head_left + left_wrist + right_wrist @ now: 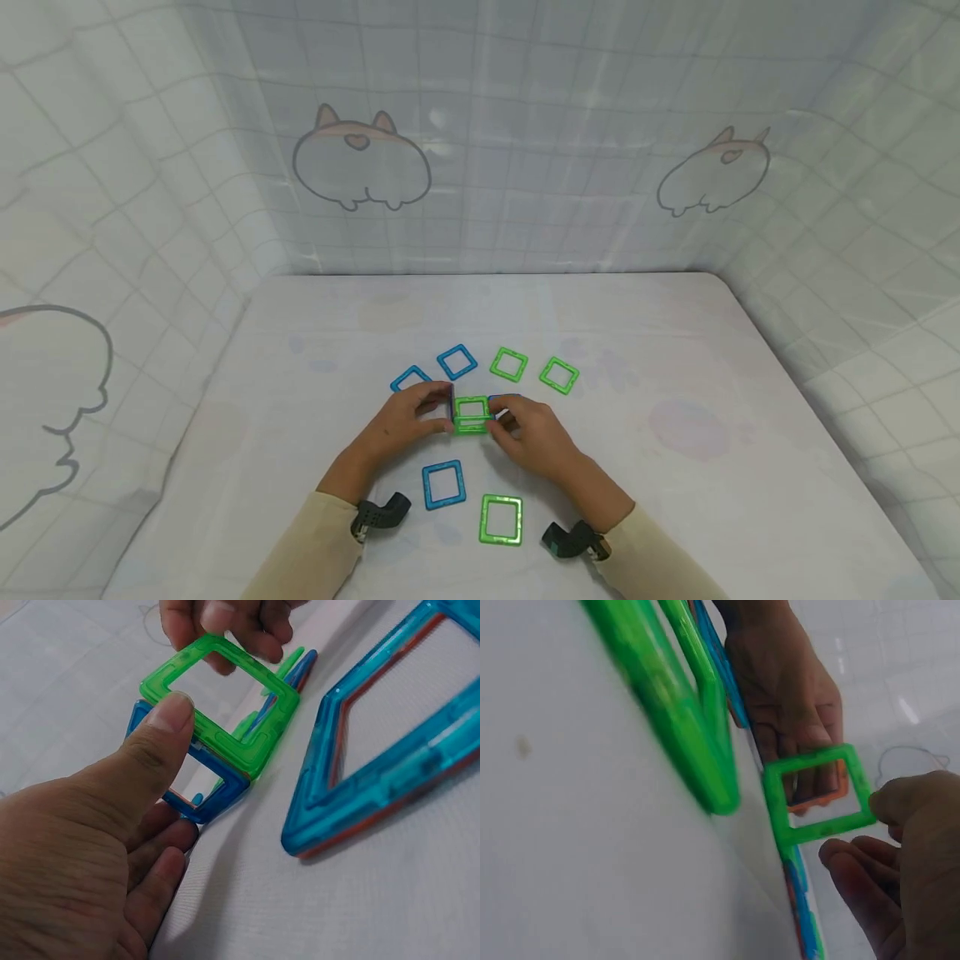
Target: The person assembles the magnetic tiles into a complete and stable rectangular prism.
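Note:
Square see-through magnetic tiles are joined into a small upright build between both hands. Its green tile (pixel 264 755) meets a blue tile (pixel 227 796) along one edge. My left hand (pixel 405 421) grips the build from the left, thumb over the green tile's corner and fingers behind the blue tile. On the opposite side, my right hand (pixel 534 433) pinches the edge of the green tile (pixel 780 806), which stands up in the right wrist view. In the head view, another green piece (pixel 471 431) shows low at the front of the build. The right fingers partly hide its right side.
Behind the build lie two blue tiles, one (pixel 446 369) beside another (pixel 408 371) partly covered by the left hand, and two green tiles (pixel 504 376) (pixel 553 386). Nearer the forearms lie a blue tile (pixel 446 503) and a green tile (pixel 500 540). Patterned curtains (pixel 510 167) enclose the white table (pixel 675 517).

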Action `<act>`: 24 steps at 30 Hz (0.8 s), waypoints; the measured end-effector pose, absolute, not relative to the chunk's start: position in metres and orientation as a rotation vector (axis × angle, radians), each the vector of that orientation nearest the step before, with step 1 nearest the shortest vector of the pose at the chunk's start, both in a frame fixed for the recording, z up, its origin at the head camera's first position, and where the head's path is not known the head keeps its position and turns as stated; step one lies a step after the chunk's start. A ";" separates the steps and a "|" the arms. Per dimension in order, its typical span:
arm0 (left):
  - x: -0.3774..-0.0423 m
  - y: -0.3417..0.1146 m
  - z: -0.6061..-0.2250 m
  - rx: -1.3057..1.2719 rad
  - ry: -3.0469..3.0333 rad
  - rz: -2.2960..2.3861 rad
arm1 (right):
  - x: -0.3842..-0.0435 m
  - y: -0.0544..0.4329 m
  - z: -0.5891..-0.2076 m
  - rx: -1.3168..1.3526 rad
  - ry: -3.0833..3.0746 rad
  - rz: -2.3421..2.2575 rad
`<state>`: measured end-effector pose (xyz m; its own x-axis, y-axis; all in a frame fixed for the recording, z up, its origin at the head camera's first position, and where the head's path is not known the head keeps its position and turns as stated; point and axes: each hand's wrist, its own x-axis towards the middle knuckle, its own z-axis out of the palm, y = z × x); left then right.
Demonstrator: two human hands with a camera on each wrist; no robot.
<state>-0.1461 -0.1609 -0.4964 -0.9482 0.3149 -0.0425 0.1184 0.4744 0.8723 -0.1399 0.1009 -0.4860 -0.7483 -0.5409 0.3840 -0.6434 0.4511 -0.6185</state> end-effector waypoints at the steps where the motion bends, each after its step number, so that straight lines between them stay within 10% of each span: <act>1: -0.146 -0.160 -0.497 0.374 2.526 1.469 | -0.139 0.103 -0.485 1.038 -2.578 1.162; 24: -0.137 -0.151 -0.495 0.318 2.730 1.232 | -0.104 0.117 -0.462 1.294 -3.208 0.722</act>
